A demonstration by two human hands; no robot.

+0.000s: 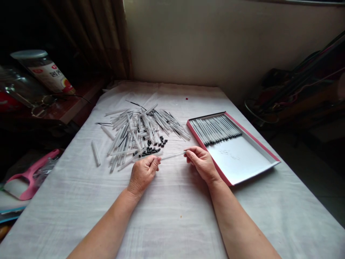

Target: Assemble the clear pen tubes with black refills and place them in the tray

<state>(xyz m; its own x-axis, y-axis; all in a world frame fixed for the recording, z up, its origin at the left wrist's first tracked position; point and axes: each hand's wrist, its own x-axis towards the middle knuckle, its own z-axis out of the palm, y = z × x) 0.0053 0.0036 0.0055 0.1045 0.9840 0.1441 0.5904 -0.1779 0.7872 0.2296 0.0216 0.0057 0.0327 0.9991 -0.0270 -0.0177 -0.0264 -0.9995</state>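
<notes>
A thin translucent white pen barrel (173, 155) is stretched level between my two hands above the cloth. Its left end disappears into the closed fingers of my left hand (144, 172). My right hand (201, 162) pinches the other end between thumb and fingertips; what that tip looks like is hidden. Just beyond my left hand lies a heap of loose white pen barrels (130, 131) mixed with thin dark refills (123, 139). Small black plugs (151, 150) are scattered at the heap's near side. To the right, a row of pens with black ends (217, 128) fills the far part of a shallow red-edged box (229, 178).
A white cloth (172, 223) covers the table. One lone barrel (95, 153) lies left of the heap, and a tiny red piece (187, 98) sits near the back. Off the left edge are a pink-handled tool (33, 172) and a labelled jar (45, 73) on a wooden surface.
</notes>
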